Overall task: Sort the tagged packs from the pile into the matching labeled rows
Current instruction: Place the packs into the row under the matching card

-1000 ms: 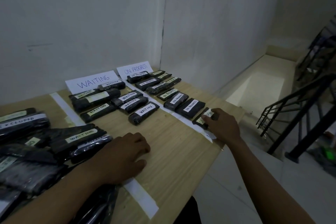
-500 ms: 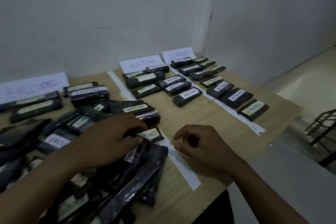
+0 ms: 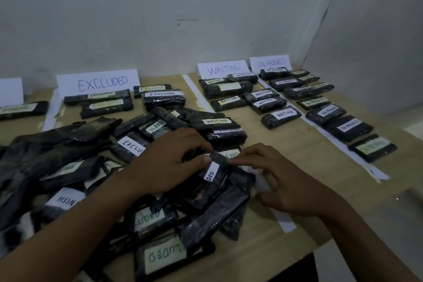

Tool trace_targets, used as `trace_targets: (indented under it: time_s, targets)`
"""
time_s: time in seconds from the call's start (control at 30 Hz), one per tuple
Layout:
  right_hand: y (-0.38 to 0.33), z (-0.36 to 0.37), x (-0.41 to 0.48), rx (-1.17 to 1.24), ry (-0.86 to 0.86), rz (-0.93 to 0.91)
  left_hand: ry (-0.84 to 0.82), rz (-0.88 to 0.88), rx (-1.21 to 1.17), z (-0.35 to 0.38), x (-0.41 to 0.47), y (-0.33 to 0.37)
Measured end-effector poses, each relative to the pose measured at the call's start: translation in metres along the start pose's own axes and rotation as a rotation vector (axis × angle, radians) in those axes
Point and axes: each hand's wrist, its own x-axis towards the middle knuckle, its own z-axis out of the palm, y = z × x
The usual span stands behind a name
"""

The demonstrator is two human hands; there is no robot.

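A pile of black wrapped packs [image 3: 75, 162] with white and yellow tags covers the table's near left. My left hand [image 3: 169, 160] grips the top end of one pack [image 3: 212, 181] whose tag ends in "DED". My right hand [image 3: 274, 178] is beside that pack with curled fingers, its fingertips at the pack's right edge. Paper signs stand at the back: EXCLUDED [image 3: 98, 82], WAITING [image 3: 223, 68] and ON PROGRESS [image 3: 270, 63]. Sorted packs lie in rows before each sign.
White tape strips [image 3: 196, 94] split the wooden table [image 3: 297, 144] into lanes. Another sign [image 3: 10, 90] stands at the far left, its text hidden. A white wall runs behind the table. The table's right edge drops to the floor.
My view swung left from the ON PROGRESS row to the pile. My right hand left the pack at that row's end and came to the pile. My left hand took hold of a pack.
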Motion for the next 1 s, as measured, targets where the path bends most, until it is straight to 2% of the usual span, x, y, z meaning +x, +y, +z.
trace_targets:
  time_s: [0.1,0.23,0.3,0.47,0.6,0.73,1.0]
  targets:
    - [-0.015,0.001,-0.012,0.092,0.015,-0.083,-0.027,0.004,0.042,0.003,-0.002,0.003]
    - [-0.020,0.014,-0.011,-0.001,0.037,-0.161,-0.036,-0.039,0.031,0.005,-0.002,0.001]
    - [-0.015,0.016,-0.009,0.103,0.080,-0.140,-0.016,-0.052,0.010,0.005,-0.001,-0.001]
    - [-0.012,0.005,-0.006,0.543,0.192,-0.040,-0.012,-0.054,0.009,0.007,0.001,-0.005]
    - [-0.013,0.003,-0.001,0.611,0.374,0.071,-0.006,-0.051,-0.001,0.008,0.003,-0.005]
    - [-0.012,0.005,0.002,0.684,0.469,0.109,0.006,-0.046,0.015,0.010,0.003,-0.008]
    - [-0.013,0.008,0.009,0.818,0.425,0.110,0.000,-0.063,0.016,0.009,0.000,-0.008]
